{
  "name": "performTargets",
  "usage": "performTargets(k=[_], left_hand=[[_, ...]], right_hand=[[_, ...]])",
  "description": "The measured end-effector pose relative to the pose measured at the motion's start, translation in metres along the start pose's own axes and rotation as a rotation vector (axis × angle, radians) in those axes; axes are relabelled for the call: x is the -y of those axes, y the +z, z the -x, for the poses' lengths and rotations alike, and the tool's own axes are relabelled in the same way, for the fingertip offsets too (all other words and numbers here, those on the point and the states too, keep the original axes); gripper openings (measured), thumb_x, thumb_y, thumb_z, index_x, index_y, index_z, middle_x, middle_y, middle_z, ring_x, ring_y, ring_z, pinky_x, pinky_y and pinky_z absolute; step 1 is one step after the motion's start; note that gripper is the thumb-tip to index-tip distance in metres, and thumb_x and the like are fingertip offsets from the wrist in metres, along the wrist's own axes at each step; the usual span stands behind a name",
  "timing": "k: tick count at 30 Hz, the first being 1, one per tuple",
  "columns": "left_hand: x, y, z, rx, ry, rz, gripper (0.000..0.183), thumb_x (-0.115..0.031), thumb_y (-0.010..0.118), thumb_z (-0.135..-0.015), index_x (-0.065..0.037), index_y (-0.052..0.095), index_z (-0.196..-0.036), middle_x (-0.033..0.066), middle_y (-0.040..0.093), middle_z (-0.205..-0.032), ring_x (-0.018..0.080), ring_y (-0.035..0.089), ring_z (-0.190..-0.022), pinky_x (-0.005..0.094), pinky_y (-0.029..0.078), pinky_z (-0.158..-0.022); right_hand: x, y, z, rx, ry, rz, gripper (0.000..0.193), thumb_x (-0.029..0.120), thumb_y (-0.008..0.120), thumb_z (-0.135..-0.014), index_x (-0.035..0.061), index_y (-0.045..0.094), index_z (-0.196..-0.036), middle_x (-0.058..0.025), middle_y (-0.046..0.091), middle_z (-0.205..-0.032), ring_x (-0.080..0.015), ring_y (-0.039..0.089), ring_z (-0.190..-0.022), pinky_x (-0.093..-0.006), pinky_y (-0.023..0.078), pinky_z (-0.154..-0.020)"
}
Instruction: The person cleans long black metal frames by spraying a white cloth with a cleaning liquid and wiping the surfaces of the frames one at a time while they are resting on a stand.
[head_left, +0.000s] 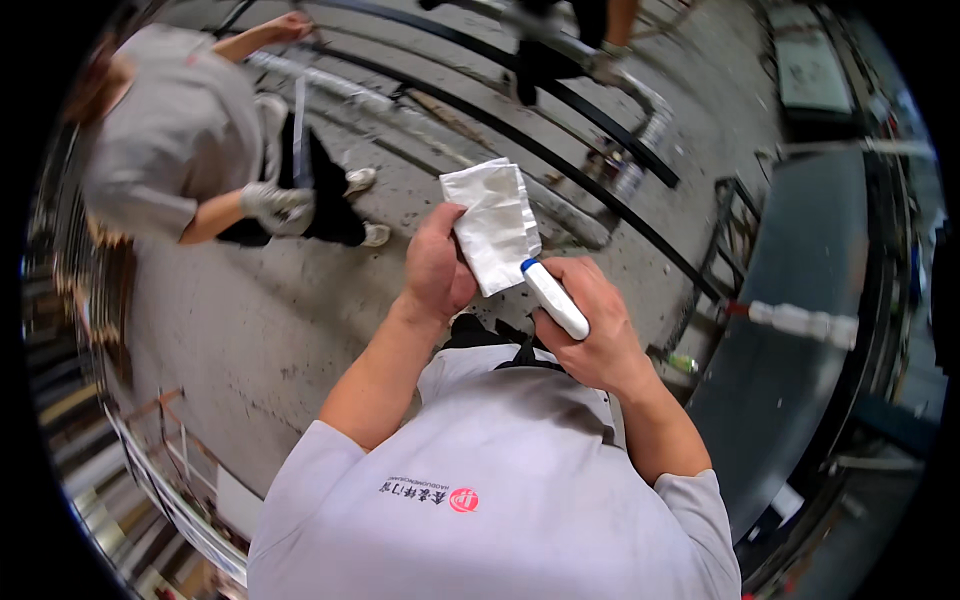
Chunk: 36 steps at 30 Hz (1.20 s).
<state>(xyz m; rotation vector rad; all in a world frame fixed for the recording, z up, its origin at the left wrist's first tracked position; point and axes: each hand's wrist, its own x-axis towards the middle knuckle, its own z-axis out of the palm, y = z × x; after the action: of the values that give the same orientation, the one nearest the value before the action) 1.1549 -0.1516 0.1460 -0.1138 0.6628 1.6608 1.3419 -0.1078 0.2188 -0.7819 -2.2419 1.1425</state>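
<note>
A folded white sheet of cloth or paper (492, 225) is pinched in my left hand (438, 268), with the thumb lying on its near-left edge. My right hand (600, 330) is wrapped round a smooth white object with a blue end (556, 298), which looks like a spray head or a handle; the palm hides the rest of it. Its blue end points toward the lower right corner of the sheet, close to it. Whether the two touch I cannot tell. Both hands are in front of my body, above the floor.
Long black metal bars (530, 145) cross the far side. At the left a co-worker in a grey shirt (185, 125) bends over, wearing a glove (278, 207). Another person's legs show at the top. A dark grey worktable (800, 330) runs along the right; stacked profiles line the left.
</note>
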Motion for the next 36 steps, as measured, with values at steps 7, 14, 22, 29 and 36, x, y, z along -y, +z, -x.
performTargets(k=[7, 14, 22, 29, 36], left_hand=[[0.082, 0.009, -0.019, 0.064, -0.208, -0.101, 0.037, -0.020, 0.041, -0.100, 0.003, 0.054, -0.126, 0.0155, 0.066, -0.117, 0.0309, 0.066, -0.108, 0.0474, 0.053, -0.097], [0.112, -0.034, 0.016, -0.201, -0.110, -0.393, 0.049, -0.025, 0.039, -0.097, 0.001, 0.049, -0.138, 0.0194, 0.060, -0.133, 0.0363, 0.061, -0.119, 0.0530, 0.049, -0.104], [0.292, -0.063, 0.063, -0.597, -0.245, -0.693, 0.042, -0.026, 0.043, -0.097, -0.002, 0.056, -0.129, 0.0140, 0.068, -0.116, 0.0303, 0.068, -0.103, 0.0480, 0.056, -0.091], [0.416, -0.040, 0.075, -0.686, -0.488, -0.959, 0.043, -0.021, 0.042, -0.093, 0.001, 0.054, -0.129, 0.0170, 0.065, -0.117, 0.0329, 0.067, -0.105, 0.0501, 0.053, -0.097], [0.456, -0.094, 0.075, -0.590, -0.526, -1.453, 0.046, -0.019, 0.046, -0.085, 0.006, 0.058, -0.122, 0.0188, 0.067, -0.110, 0.0350, 0.068, -0.101, 0.0501, 0.055, -0.093]], right_hand=[[-0.023, -0.043, 0.078, -0.074, 0.177, 0.066, 0.035, 0.002, 0.065, -0.077, 0.0011, 0.061, -0.112, -0.0153, 0.062, -0.098, -0.0333, 0.060, -0.089, -0.0388, 0.049, -0.080], [-0.143, -0.077, 0.220, -0.588, 0.528, -0.375, 0.041, 0.018, 0.065, -0.083, -0.0001, 0.052, -0.117, -0.0153, 0.064, -0.100, -0.0220, 0.062, -0.085, -0.0352, 0.051, -0.077], [-0.382, -0.099, 0.413, -1.046, 0.736, -0.407, 0.028, 0.011, 0.066, -0.088, -0.0007, 0.060, -0.113, -0.0156, 0.064, -0.114, -0.0238, 0.063, -0.103, -0.0387, 0.051, -0.090], [-0.583, -0.068, 0.569, -0.697, 1.400, 0.180, 0.030, 0.018, 0.063, -0.093, 0.0002, 0.052, -0.114, -0.0261, 0.063, -0.113, -0.0474, 0.059, -0.105, -0.0516, 0.048, -0.088], [-0.779, -0.034, 0.658, -0.794, 1.669, 0.186, 0.023, 0.016, 0.061, -0.094, -0.0027, 0.051, -0.103, -0.0308, 0.063, -0.102, -0.0483, 0.061, -0.096, -0.0539, 0.048, -0.083]])
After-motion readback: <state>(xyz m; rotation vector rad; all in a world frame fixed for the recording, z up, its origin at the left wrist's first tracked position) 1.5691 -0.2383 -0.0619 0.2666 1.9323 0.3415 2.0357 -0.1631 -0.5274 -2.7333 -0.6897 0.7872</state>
